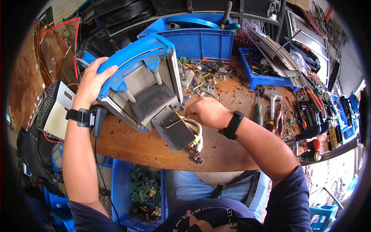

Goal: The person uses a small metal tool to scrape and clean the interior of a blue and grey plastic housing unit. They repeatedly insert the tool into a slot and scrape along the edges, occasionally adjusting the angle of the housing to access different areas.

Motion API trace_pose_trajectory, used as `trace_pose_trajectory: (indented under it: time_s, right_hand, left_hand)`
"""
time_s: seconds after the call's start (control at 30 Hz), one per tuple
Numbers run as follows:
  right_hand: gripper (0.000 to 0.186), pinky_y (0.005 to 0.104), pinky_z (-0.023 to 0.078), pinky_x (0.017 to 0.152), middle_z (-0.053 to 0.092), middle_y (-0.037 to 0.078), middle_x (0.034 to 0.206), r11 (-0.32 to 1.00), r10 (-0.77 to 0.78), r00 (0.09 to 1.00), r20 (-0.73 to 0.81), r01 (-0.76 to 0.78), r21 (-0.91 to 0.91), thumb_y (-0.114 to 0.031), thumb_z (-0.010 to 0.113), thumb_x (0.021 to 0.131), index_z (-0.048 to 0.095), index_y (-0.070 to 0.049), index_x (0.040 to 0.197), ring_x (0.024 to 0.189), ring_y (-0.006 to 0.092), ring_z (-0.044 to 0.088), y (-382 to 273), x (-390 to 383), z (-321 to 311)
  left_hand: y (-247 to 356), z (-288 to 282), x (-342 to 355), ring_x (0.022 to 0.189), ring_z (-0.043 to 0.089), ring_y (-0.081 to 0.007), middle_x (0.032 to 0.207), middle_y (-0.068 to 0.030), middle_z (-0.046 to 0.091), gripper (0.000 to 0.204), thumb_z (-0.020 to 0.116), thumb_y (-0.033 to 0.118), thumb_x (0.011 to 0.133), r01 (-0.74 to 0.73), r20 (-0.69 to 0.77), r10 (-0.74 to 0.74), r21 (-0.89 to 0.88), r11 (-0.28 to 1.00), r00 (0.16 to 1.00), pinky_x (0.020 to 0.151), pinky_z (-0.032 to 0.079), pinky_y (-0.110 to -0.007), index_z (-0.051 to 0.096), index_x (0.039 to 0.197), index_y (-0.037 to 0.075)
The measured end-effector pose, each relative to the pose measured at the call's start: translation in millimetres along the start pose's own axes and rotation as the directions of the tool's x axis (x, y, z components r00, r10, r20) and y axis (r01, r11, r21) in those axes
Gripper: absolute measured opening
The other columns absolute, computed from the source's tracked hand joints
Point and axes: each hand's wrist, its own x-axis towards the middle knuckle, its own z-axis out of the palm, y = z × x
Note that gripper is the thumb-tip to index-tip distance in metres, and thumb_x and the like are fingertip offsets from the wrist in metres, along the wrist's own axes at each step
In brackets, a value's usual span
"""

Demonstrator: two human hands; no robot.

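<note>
left hand (91,83) gripped the blue and grey machine (141,83), tipped on the wooden table (139,149) | right hand (206,112) closed on a thin tool (178,122) by white wires (195,133) | blue bin (201,40) behind, screwdrivers (258,110) and scraps nearby

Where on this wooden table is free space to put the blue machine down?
Bare wood lies along the near edge, below the blue machine. Another patch sits between the right hand and the green screwdriver. Scrap parts and tools crowd elsewhere.
</note>
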Motion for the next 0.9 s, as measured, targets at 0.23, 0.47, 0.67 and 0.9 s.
trace_pose_trajectory:
  time_s: [0.23, 0.47, 0.67, 0.9]
  right_hand:
    - [0.014, 0.0404, 0.052, 0.073, 0.069, 0.013, 0.085, 1.000, 0.003, 0.996, 0.088, -0.005, 0.016, -0.019, 0.068, 0.079, 0.072, -0.008, 0.088, 0.081, 0.0318, 0.066, 2.3, 7.1, -10.8]
    - [0.016, 0.0415, 0.051, 0.075, 0.069, 0.015, 0.085, 0.999, 0.049, 0.965, 0.260, -0.045, -0.018, -0.016, 0.067, 0.079, 0.071, -0.005, 0.090, 0.083, 0.0329, 0.066, -13.6, 29.2, -38.4]
    - [0.017, 0.0410, 0.054, 0.071, 0.068, 0.017, 0.079, 0.959, 0.029, 0.965, 0.261, 0.047, -0.279, -0.018, 0.064, 0.078, 0.072, -0.004, 0.084, 0.079, 0.0345, 0.067, -52.3, 42.9, -56.6]
    - [0.027, 0.0347, 0.055, 0.066, 0.073, 0.005, 0.094, 0.826, -0.017, 0.898, 0.439, 0.260, -0.500, -0.021, 0.069, 0.076, 0.074, -0.012, 0.102, 0.084, 0.0240, 0.071, -163.2, 63.8, -52.1]
  left_hand:
    - [-5.2, 1.7, 4.6, 0.117, 0.053, -0.0317, 0.124, -0.0232, 0.056, 0.067, 0.067, 0.047, 0.080, 0.004, -0.001, -0.004, 0.007, 1.000, 1.000, 0.101, 0.039, -0.038, 0.056, 0.125, -0.002]
    - [-6.5, 1.1, 5.3, 0.108, 0.058, -0.0234, 0.117, -0.0174, 0.061, 0.060, 0.066, 0.039, 0.085, -0.012, -0.007, 0.012, 0.036, 0.999, 1.000, 0.096, 0.042, -0.032, 0.054, 0.126, -0.002]
    - [-3.5, 1.2, 0.5, 0.116, 0.054, -0.0320, 0.123, -0.0241, 0.057, 0.067, 0.070, 0.045, 0.079, 0.013, 0.018, -0.013, 0.005, 1.000, 1.000, 0.101, 0.040, -0.038, 0.057, 0.124, -0.003]
    - [7.5, -1.8, 0.1, 0.115, 0.056, -0.0317, 0.122, -0.0242, 0.058, 0.068, 0.070, 0.045, 0.079, 0.045, 0.024, -0.044, -0.006, 0.999, 0.999, 0.099, 0.042, -0.038, 0.056, 0.125, -0.004]
